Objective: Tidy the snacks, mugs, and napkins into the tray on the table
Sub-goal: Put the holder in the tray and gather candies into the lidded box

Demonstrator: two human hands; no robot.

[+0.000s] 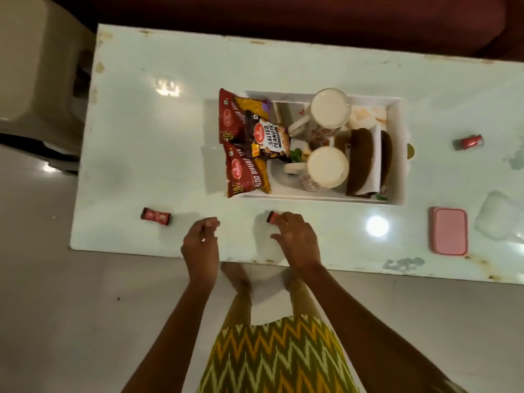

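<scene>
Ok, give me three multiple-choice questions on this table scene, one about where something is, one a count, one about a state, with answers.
1. Where is the pink lidded box?
A. inside the tray
B. on the table, right of the tray
C. on the floor

2. How many mugs stand in the white tray?
A. one
B. two
C. four

3. What is the right hand doing?
A. lifting a mug
B. resting inside the tray
C. touching a small red snack bar on the table

Answers: B, the box lies near the table's right end; B, two white mugs show in the tray; C, its fingertips cover the bar, while the left hand is empty.
</scene>
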